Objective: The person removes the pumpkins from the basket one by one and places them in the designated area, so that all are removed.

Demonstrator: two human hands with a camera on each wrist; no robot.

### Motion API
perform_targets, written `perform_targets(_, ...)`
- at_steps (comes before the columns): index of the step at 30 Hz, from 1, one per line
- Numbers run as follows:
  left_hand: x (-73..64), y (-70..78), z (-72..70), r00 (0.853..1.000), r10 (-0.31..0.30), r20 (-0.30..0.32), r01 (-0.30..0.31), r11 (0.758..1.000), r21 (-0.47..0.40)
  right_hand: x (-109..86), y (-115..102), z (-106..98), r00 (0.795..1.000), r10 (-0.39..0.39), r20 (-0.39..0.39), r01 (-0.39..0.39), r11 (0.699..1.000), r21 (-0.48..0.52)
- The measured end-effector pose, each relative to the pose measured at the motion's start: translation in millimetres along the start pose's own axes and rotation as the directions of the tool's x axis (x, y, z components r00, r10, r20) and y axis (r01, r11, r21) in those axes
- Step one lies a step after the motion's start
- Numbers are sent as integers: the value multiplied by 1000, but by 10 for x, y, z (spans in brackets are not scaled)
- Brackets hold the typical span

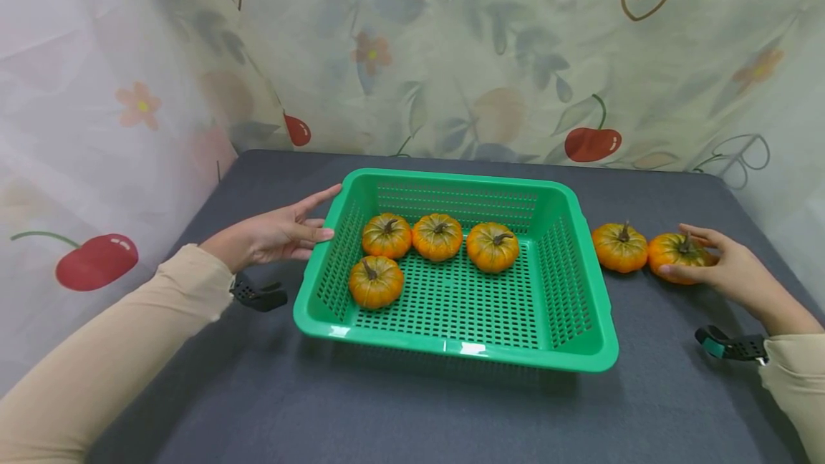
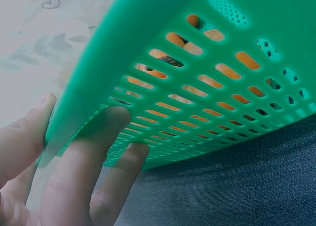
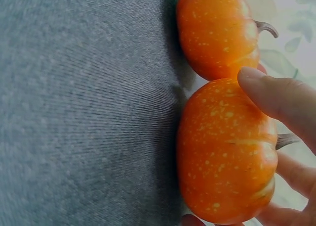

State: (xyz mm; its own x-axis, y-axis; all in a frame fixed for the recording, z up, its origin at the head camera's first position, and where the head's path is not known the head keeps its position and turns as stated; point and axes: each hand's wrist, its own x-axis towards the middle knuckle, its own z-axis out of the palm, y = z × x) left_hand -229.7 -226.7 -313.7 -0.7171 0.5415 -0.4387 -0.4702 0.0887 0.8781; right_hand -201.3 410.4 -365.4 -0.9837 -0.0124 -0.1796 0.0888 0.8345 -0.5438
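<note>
Basket [image 1: 445, 349], green and slotted, set on the surface [image 1: 258, 392] and containing four pumpkins [image 1: 437, 238]: three form a row toward the back, the left two side by side and the third slightly apart, while a fourth sits in front of the leftmost. Two more stand outside, to the basket's right: the inner pumpkin [image 1: 620, 248] just beside the wall, the outer pumpkin [image 1: 673, 253] next to it. The right hand [image 1: 741, 263] holds the outer pumpkin, thumb on the near side and fingers round the far side, the stem between them. The left hand [image 1: 283, 235] holds the basket's left rim, fingers spread, two fingertips [image 2: 136, 152] against the outer wall. For a secure hold, the right fingers would best sit low on the ribbed flanks and spare the stem, which could snap. Because the outside pair stand so close, a straight upward lift should disturb the neighbour least; the left hand need only steady the rim, since a hard push might slide the basket or roll its contents.
</note>
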Motion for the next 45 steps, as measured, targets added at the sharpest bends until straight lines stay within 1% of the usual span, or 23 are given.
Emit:
perform_targets(9, -10, 10, 6, 999, 17, 27, -17, 1000, 7, -45, -46, -112, 999, -14, -29, 15, 999, 51)
perform_targets(12, -18, 11, 1, 999, 21, 33, -22, 1000, 18, -63, -83, -167, 999, -31, -45, 34, 997, 63)
perform_targets(15, -20, 11, -1, 999, 21, 32, -22, 999, 24, -77, -147, -217, 996, -57, -62, 61, 996, 62)
perform_targets(19, -16, 15, 6, 1000, 12, 19, -13, 1000, 15, -107, -291, -272, 992, -91, -84, 96, 993, 62)
perform_targets(26, -11, 17, 13, 1000, 9, 11, -10, 1000, 8, -200, -658, -294, 977, -147, -157, 159, 985, 69)
perform_targets(29, -7, 17, 12, 1000, 10, 11, -10, 1000, 11, -248, -842, -310, 971, -175, -164, 190, 978, 83)
perform_targets(33, -10, 19, 19, 1000, 6, 10, -6, 1000, 18, -322, -1118, -323, 967, -208, -148, 224, 969, 102)
perform_targets(36, -12, 15, 19, 1000, 5, 18, -6, 1000, 21, -365, -1310, -309, 954, -264, -142, 282, 951, 124)
perform_targets(40, -9, 8, 16, 1000, 7, 25, -8, 1000, 17, -394, -1557, -259, 923, -363, -125, 380, 910, 164)
perform_targets(45, -12, 3, 14, 1000, 6, 19, -6, 1000, 12, -410, -1895, -181, 896, -439, -68, 443, 875, 193)
